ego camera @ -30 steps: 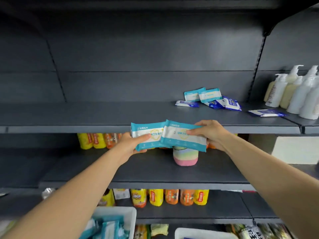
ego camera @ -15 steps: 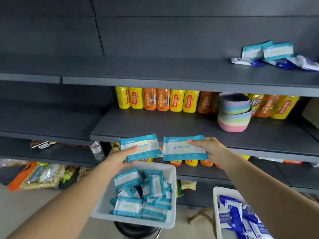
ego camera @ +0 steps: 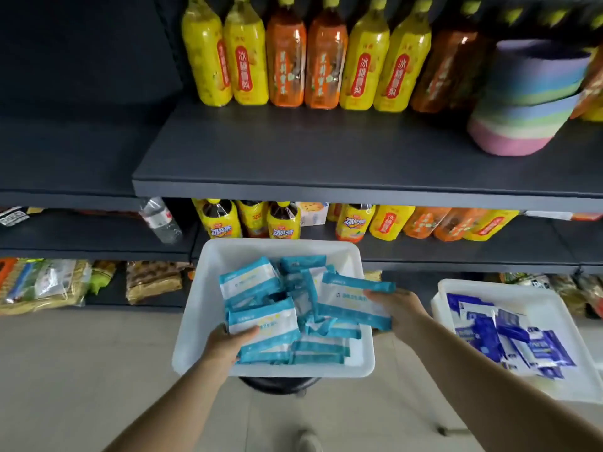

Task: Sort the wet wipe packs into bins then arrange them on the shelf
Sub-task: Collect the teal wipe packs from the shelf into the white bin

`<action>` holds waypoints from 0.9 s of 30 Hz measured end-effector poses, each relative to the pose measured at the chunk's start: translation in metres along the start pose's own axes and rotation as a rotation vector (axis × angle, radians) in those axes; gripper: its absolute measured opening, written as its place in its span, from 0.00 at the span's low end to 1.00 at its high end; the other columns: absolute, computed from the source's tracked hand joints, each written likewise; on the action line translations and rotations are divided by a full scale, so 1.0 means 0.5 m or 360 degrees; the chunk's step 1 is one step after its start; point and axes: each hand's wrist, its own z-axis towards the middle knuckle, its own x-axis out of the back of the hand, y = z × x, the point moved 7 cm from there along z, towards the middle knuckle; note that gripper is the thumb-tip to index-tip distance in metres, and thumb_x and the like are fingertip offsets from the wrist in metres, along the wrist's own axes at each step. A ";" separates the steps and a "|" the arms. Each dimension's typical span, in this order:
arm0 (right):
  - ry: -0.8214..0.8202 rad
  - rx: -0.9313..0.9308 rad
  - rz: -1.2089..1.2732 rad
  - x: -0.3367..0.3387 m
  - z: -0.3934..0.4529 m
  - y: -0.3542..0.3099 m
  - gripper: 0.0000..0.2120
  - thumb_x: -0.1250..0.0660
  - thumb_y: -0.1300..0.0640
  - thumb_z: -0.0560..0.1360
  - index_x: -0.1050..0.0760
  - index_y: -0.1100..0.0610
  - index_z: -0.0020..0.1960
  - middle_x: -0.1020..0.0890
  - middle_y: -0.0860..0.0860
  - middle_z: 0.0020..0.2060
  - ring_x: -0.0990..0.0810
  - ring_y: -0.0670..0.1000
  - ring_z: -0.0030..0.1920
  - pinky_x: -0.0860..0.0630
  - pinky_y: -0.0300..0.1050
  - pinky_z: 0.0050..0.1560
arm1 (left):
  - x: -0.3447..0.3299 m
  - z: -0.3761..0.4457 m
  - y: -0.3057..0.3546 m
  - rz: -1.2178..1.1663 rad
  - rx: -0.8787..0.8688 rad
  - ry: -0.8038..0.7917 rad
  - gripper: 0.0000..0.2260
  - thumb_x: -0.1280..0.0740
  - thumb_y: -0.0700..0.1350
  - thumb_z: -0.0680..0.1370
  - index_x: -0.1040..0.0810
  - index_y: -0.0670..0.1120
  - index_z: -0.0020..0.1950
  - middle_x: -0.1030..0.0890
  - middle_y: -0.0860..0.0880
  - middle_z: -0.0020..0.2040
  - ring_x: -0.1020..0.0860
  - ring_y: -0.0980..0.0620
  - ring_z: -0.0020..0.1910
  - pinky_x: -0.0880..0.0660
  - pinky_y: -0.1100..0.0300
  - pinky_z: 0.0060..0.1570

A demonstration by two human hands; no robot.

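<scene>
Hands point(ego camera: 228, 344) hide pack point(ego camera: 264, 324) edges; labels blurred

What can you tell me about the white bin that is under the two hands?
The white bin is a shallow rectangular tray of smooth plastic with rounded corners and a rolled rim. It rests level on a dark round stool in front of the shelves. Many teal-and-white wipe packs lie loosely piled inside. The left hand and the right hand each hold one such pack over it. A second white bin stands to its right, apart.
</scene>
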 end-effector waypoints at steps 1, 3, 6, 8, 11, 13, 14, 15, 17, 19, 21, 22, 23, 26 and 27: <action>-0.0005 -0.0021 0.0002 -0.011 0.015 0.006 0.10 0.25 0.62 0.68 0.24 0.60 0.46 0.20 0.56 0.39 0.20 0.55 0.36 0.20 0.51 0.35 | 0.004 0.024 -0.014 0.0026 0.0004 0.0045 0.09 0.28 0.34 0.72 0.21 0.39 0.51 0.16 0.46 0.38 0.18 0.52 0.30 0.26 0.66 0.21; -0.0036 -0.0046 -0.0022 -0.040 0.047 0.013 0.09 0.25 0.62 0.68 0.24 0.60 0.45 0.21 0.55 0.39 0.20 0.54 0.36 0.22 0.49 0.33 | 0.014 0.072 -0.035 0.0115 -0.0012 0.0139 0.12 0.26 0.35 0.70 0.21 0.38 0.52 0.17 0.41 0.47 0.19 0.49 0.36 0.25 0.66 0.24; -0.0077 -0.0046 -0.0049 -0.090 0.095 0.024 0.13 0.24 0.63 0.67 0.22 0.62 0.50 0.19 0.56 0.41 0.19 0.56 0.39 0.21 0.51 0.37 | 0.020 0.113 -0.041 0.0321 -0.0162 0.0319 0.11 0.24 0.39 0.68 0.20 0.42 0.48 0.18 0.42 0.47 0.19 0.47 0.40 0.23 0.63 0.35; -0.0035 -0.0034 -0.0135 -0.110 0.122 0.031 0.16 0.23 0.62 0.65 0.22 0.61 0.51 0.19 0.56 0.42 0.18 0.57 0.42 0.19 0.53 0.44 | 0.011 0.124 -0.035 0.0500 -0.0253 0.0366 0.12 0.23 0.45 0.68 0.20 0.47 0.48 0.17 0.46 0.45 0.19 0.46 0.45 0.22 0.56 0.45; -0.0062 0.0060 -0.0288 -0.132 0.142 0.028 0.15 0.21 0.61 0.63 0.23 0.57 0.47 0.19 0.52 0.39 0.18 0.55 0.43 0.20 0.51 0.48 | 0.006 0.131 -0.031 0.0684 -0.0276 0.0443 0.20 0.26 0.57 0.62 0.20 0.48 0.49 0.17 0.48 0.45 0.19 0.46 0.47 0.23 0.53 0.49; -0.0116 0.0161 -0.0418 -0.145 0.148 0.023 0.15 0.21 0.60 0.63 0.23 0.56 0.45 0.18 0.51 0.39 0.18 0.55 0.43 0.20 0.51 0.49 | 0.008 0.134 -0.030 0.0759 -0.0259 0.0467 0.24 0.30 0.60 0.59 0.20 0.48 0.49 0.17 0.48 0.46 0.19 0.46 0.47 0.23 0.54 0.48; -0.0125 0.0217 -0.0495 -0.149 0.149 0.019 0.16 0.21 0.60 0.63 0.23 0.56 0.47 0.18 0.52 0.40 0.18 0.54 0.43 0.20 0.50 0.47 | 0.007 0.136 -0.028 0.0774 -0.0255 0.0459 0.24 0.30 0.60 0.59 0.20 0.47 0.49 0.17 0.48 0.46 0.19 0.46 0.46 0.23 0.55 0.47; -0.0135 0.0277 -0.0574 -0.155 0.148 0.015 0.18 0.21 0.59 0.63 0.24 0.57 0.49 0.19 0.52 0.41 0.19 0.53 0.43 0.21 0.46 0.42 | 0.007 0.136 -0.027 0.0778 -0.0237 0.0450 0.22 0.28 0.59 0.60 0.20 0.47 0.48 0.17 0.48 0.45 0.19 0.47 0.45 0.23 0.56 0.45; -0.0156 0.0381 -0.0715 -0.164 0.146 0.006 0.21 0.22 0.56 0.65 0.26 0.58 0.53 0.21 0.51 0.42 0.23 0.50 0.41 0.29 0.40 0.33 | 0.010 0.141 -0.027 0.0799 -0.0203 0.0443 0.21 0.26 0.58 0.62 0.20 0.47 0.48 0.17 0.48 0.45 0.19 0.48 0.44 0.22 0.55 0.44; -0.0159 0.0451 -0.0815 -0.169 0.150 0.001 0.21 0.23 0.55 0.67 0.28 0.58 0.55 0.23 0.51 0.43 0.24 0.50 0.42 0.32 0.39 0.31 | 0.011 0.145 -0.027 0.0825 -0.0187 0.0435 0.23 0.28 0.60 0.61 0.21 0.47 0.48 0.17 0.49 0.45 0.19 0.48 0.44 0.21 0.54 0.45; -0.0137 0.0477 -0.0840 -0.169 0.153 0.001 0.22 0.24 0.54 0.68 0.27 0.59 0.57 0.21 0.52 0.47 0.23 0.51 0.45 0.29 0.40 0.35 | 0.010 0.148 -0.027 0.0841 -0.0168 0.0437 0.23 0.30 0.61 0.59 0.22 0.49 0.47 0.17 0.50 0.44 0.19 0.49 0.44 0.20 0.53 0.45; -0.0121 0.0484 -0.0837 -0.168 0.153 0.004 0.22 0.25 0.54 0.68 0.27 0.59 0.58 0.21 0.53 0.48 0.22 0.52 0.46 0.27 0.41 0.38 | 0.008 0.148 -0.027 0.0855 -0.0159 0.0428 0.22 0.30 0.61 0.59 0.22 0.49 0.46 0.17 0.50 0.44 0.19 0.49 0.44 0.20 0.53 0.45; -0.0105 0.0489 -0.0829 -0.166 0.151 0.007 0.21 0.25 0.54 0.68 0.27 0.58 0.58 0.20 0.53 0.49 0.22 0.52 0.46 0.26 0.41 0.39 | 0.006 0.148 -0.026 0.0876 -0.0143 0.0418 0.21 0.29 0.61 0.60 0.22 0.49 0.46 0.17 0.50 0.44 0.19 0.49 0.44 0.20 0.53 0.45; -0.0065 0.0588 -0.0862 -0.162 0.136 0.004 0.20 0.26 0.55 0.69 0.29 0.57 0.57 0.23 0.50 0.46 0.25 0.46 0.41 0.31 0.38 0.33 | 0.008 0.150 -0.021 0.0946 -0.0141 0.0395 0.24 0.26 0.61 0.61 0.23 0.48 0.49 0.17 0.50 0.47 0.19 0.49 0.44 0.20 0.52 0.46; -0.0043 0.0642 -0.0903 -0.161 0.129 0.000 0.21 0.25 0.54 0.69 0.30 0.57 0.57 0.24 0.50 0.46 0.26 0.47 0.42 0.30 0.39 0.35 | 0.010 0.147 -0.016 0.0973 -0.0133 0.0394 0.25 0.25 0.61 0.62 0.24 0.47 0.51 0.18 0.50 0.47 0.19 0.49 0.45 0.20 0.51 0.46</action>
